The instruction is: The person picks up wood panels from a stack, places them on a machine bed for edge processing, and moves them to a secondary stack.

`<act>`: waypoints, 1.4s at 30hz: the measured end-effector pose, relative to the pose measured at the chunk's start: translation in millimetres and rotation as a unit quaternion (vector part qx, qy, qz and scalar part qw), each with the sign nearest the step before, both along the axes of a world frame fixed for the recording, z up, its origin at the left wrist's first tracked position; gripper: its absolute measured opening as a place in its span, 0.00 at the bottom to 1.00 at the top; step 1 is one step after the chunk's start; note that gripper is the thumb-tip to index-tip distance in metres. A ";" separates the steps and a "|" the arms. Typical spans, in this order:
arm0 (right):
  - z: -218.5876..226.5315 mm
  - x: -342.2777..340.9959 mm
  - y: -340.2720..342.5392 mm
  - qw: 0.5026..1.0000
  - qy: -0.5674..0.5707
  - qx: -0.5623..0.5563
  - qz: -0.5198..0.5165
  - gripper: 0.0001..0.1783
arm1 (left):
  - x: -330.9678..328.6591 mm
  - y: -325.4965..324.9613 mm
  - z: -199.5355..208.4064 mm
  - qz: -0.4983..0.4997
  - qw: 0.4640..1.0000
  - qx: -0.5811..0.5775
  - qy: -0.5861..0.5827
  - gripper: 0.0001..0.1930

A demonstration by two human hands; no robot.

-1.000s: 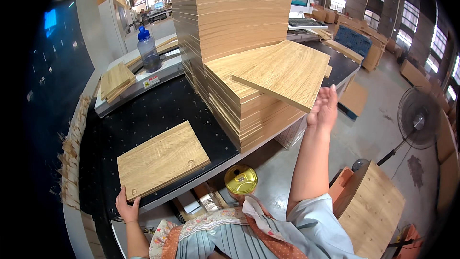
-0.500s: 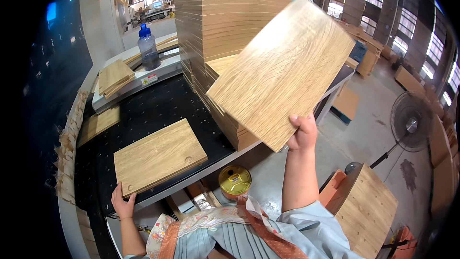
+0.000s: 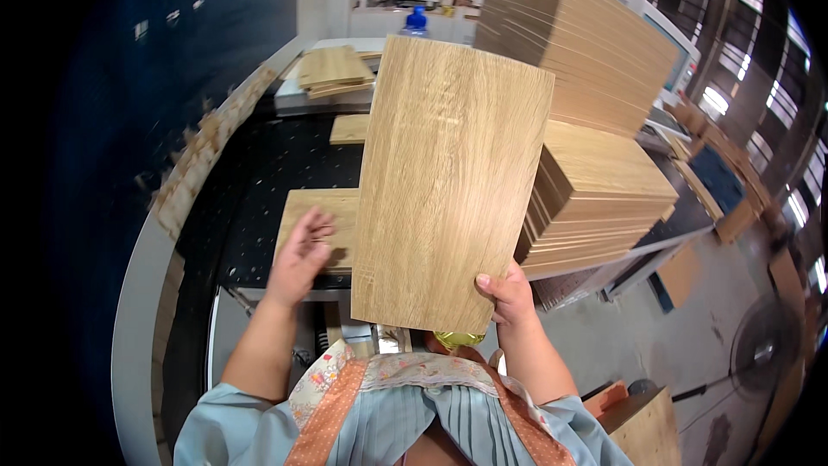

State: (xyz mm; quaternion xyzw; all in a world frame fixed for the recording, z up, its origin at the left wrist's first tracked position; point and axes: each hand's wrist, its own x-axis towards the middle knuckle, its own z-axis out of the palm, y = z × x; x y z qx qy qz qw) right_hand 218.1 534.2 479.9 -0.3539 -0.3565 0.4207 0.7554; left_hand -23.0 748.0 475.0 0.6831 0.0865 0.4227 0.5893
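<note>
My right hand (image 3: pixel 507 295) grips a light wood-grain board (image 3: pixel 453 181) by its lower right corner, thumb on the face and fingers behind. The board is held up in front of me, nearly upright, and covers part of the table. My left hand (image 3: pixel 302 252) is off to the board's left, slightly blurred, fingers apart and holding nothing. Behind that hand another wood-grain board (image 3: pixel 319 200) lies on the black table (image 3: pixel 259 155), partly hidden by the raised board.
A tall stack of boards (image 3: pixel 595 43) stands at the back right, with a lower stack (image 3: pixel 604 168) in front. Several boards (image 3: pixel 332 67) lie on a white ledge by a blue-capped bottle (image 3: pixel 416 19). A fan (image 3: pixel 763 349) stands at right; a yellow-lidded tin (image 3: pixel 459 339) sits below.
My right hand has swung the board leftward to the middle, turning it more upright. My left hand has let go of the lying board's corner and risen. My view has turned left.
</note>
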 end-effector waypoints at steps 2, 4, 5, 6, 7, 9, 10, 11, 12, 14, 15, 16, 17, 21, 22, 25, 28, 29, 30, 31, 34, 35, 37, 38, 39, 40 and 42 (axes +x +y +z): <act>-4.0 -7.1 7.9 0.999 -0.003 -0.023 0.026 0.34 | 5.3 -12.7 -2.7 -0.062 0.996 -0.060 -0.022 0.36; -9.7 -11.7 13.0 0.999 -0.013 -0.040 0.035 0.34 | 5.9 -21.0 3.3 -0.091 0.994 -0.064 0.001 0.34; -11.8 -13.0 15.0 0.998 -0.019 -0.049 0.036 0.35 | 7.8 -26.1 3.9 -0.079 0.994 -0.073 0.008 0.34; -13.5 -14.2 16.7 0.998 -0.021 -0.050 0.038 0.34 | 8.3 -29.0 3.2 -0.069 0.994 -0.083 0.016 0.35; -14.7 -14.8 18.0 0.998 -0.023 -0.052 0.038 0.34 | 7.8 -28.2 1.7 -0.072 0.994 -0.087 0.014 0.34; -16.5 -16.7 19.1 0.997 -0.030 -0.062 0.025 0.34 | 6.7 -21.0 -1.7 -0.079 0.992 -0.093 0.012 0.34; -16.0 -17.7 17.9 0.997 -0.035 -0.070 0.013 0.34 | 5.0 -14.6 -5.4 -0.076 0.993 -0.076 0.039 0.33; -14.8 -18.1 15.3 0.996 -0.039 -0.078 0.000 0.34 | 3.7 -6.9 -10.1 -0.074 0.993 -0.058 0.066 0.33; -12.8 -18.3 11.9 0.996 -0.046 -0.071 -0.017 0.34 | 2.1 0.7 -11.6 -0.072 0.992 -0.041 0.094 0.32; -7.4 -14.9 -0.5 0.995 -0.059 -0.058 -0.056 0.32 | 3.9 16.4 3.4 -0.011 0.987 0.045 0.156 0.30; -7.7 -11.0 -10.5 0.994 -0.056 -0.049 -0.081 0.31 | 7.4 27.4 11.8 0.016 0.979 0.088 0.184 0.29; -8.8 -7.4 -21.3 0.992 -0.054 -0.042 -0.106 0.30 | 11.8 42.9 15.3 0.051 0.969 0.123 0.206 0.27; -8.6 -5.6 -31.7 0.989 -0.055 -0.031 -0.137 0.29 | 19.2 62.4 16.5 0.083 0.957 0.158 0.228 0.25; -8.8 -11.9 -79.5 0.961 -0.061 -0.004 -0.268 0.29 | 55.5 142.3 18.9 0.169 0.886 0.280 0.328 0.19; -9.3 -17.2 -91.4 0.951 -0.068 0.006 -0.301 0.29 | 67.3 170.7 9.6 0.177 0.861 0.314 0.359 0.19; -15.7 -38.2 -130.1 0.911 -0.109 -0.010 -0.397 0.30 | 103.0 224.2 -0.2 0.210 0.786 0.343 0.470 0.21; -38.5 -67.5 -176.1 0.854 -0.153 0.004 -0.497 0.32 | 147.0 263.8 -7.6 0.205 0.725 0.347 0.558 0.25; -43.6 -79.6 -189.7 0.834 -0.152 0.004 -0.530 0.32 | 156.4 278.3 -14.8 0.215 0.707 0.359 0.570 0.25; -38.9 -88.6 -192.0 0.819 -0.147 0.003 -0.555 0.32 | 159.8 293.7 -23.7 0.228 0.689 0.364 0.584 0.25; -37.1 -101.8 -199.3 0.796 -0.144 0.001 -0.588 0.32 | 173.5 300.7 -27.0 0.220 0.684 0.373 0.587 0.26; -24.3 -143.5 -214.4 0.733 -0.129 0.002 -0.668 0.32 | 200.2 316.8 -39.6 0.201 0.668 0.390 0.601 0.23; -21.6 -152.5 -214.4 0.718 -0.124 0.002 -0.684 0.32 | 206.1 321.5 -44.1 0.191 0.671 0.382 0.607 0.20; -18.8 -163.8 -212.5 0.698 -0.112 0.006 -0.708 0.32 | 212.6 321.1 -43.4 0.192 0.683 0.370 0.601 0.17; -16.3 -167.2 -212.0 0.694 -0.106 0.007 -0.712 0.32 | 215.1 318.8 -46.1 0.201 0.677 0.377 0.600 0.17; -15.5 -166.7 -209.3 0.695 -0.099 0.012 -0.712 0.32 | 215.3 319.6 -46.2 0.213 0.682 0.382 0.587 0.16; -16.4 -164.9 -205.6 0.699 -0.090 0.017 -0.709 0.32 | 213.6 321.0 -47.8 0.225 0.687 0.385 0.574 0.16; -17.7 -156.0 -199.3 0.720 -0.086 0.026 -0.689 0.32 | 207.5 324.0 -46.3 0.218 0.679 0.402 0.574 0.14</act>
